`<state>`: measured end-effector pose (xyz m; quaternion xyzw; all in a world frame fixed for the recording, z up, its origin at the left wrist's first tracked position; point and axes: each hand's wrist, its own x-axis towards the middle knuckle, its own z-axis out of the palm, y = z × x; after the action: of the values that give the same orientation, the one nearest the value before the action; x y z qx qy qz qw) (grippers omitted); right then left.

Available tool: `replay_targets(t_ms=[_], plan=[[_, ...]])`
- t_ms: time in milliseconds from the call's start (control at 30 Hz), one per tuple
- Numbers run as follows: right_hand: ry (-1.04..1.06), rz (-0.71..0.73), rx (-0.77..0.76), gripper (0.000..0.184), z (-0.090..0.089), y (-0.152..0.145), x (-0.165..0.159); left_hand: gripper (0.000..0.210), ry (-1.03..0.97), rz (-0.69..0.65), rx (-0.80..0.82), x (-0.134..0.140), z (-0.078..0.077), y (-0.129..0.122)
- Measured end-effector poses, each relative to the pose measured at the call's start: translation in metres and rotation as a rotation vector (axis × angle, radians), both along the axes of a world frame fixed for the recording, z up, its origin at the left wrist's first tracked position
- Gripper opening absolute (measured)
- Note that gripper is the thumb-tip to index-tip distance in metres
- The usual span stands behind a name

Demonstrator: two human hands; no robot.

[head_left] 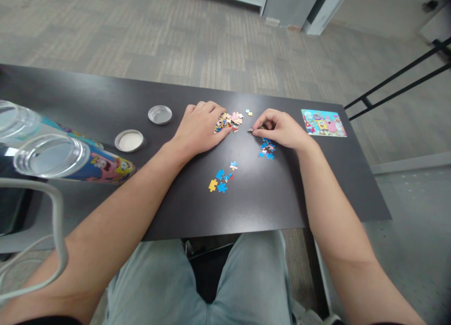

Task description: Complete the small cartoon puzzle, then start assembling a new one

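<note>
My left hand [201, 126] lies palm down with fingers spread, at the left side of a pile of jigsaw puzzle pieces [237, 118] and partly covering it. Between thumb and forefinger, my right hand [276, 127] pinches a small puzzle piece [250, 130] just above the table. Beneath and in front of that hand is a cluster of mostly blue pieces [267, 149], partly hidden by it. Closer to me, several loose pieces [221, 187] in blue and yellow lie on the dark table. One small piece [249, 112] rests beyond the pile.
A colourful cartoon picture card [324, 123] lies at the table's right. To the left are two round lids [159, 114] [129, 141] and clear-topped cylindrical containers [73, 158] with cartoon prints. A pale cable [58, 231] curves at the lower left. The dark table [268, 198] ends near my legs.
</note>
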<state>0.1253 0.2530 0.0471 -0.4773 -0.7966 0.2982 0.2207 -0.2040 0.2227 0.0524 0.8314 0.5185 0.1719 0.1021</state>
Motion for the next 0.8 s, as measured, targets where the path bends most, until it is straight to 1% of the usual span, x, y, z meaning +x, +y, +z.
replay_targets(t_ms=[67, 100, 167, 267, 367, 433, 533, 633, 733, 800], plan=[[-0.002, 0.092, -0.022, 0.044, 0.004, -0.001, 0.005, 0.051, -0.012, -0.001, 0.005, 0.0, -0.001, 0.0], [0.002, 0.105, -0.012, 0.047, 0.004, -0.001, 0.006, 0.05, -0.018, 0.001, 0.004, -0.001, -0.001, 0.0], [0.007, 0.053, 0.047, 0.053, 0.0, 0.0, 0.004, 0.05, -0.022, 0.003, -0.006, -0.001, -0.001, 0.0], [-0.038, -0.064, 0.167, 0.065, -0.014, 0.004, -0.002, 0.051, -0.014, -0.002, -0.018, -0.001, 0.001, 0.0], [-0.076, -0.06, 0.212, 0.064, -0.022, 0.008, 0.0, 0.052, -0.008, -0.009, -0.013, -0.001, 0.002, 0.001], [-0.051, -0.001, 0.182, 0.058, -0.017, 0.008, 0.008, 0.052, -0.006, -0.006, -0.01, -0.001, 0.002, 0.001], [-0.018, 0.102, 0.069, 0.05, -0.002, 0.003, 0.02, 0.05, -0.013, 0.004, -0.004, -0.001, 0.0, 0.002], [0.007, 0.143, -0.02, 0.047, 0.011, -0.003, 0.018, 0.049, -0.021, 0.009, -0.004, -0.001, 0.0, 0.002], [0.03, 0.086, 0.002, 0.054, 0.014, -0.009, 0.001, 0.054, -0.019, 0.02, -0.013, 0.0, 0.002, 0.002], [0.01, 0.031, 0.04, 0.054, 0.013, -0.011, -0.009, 0.055, -0.016, 0.024, -0.013, 0.0, 0.003, 0.002]])
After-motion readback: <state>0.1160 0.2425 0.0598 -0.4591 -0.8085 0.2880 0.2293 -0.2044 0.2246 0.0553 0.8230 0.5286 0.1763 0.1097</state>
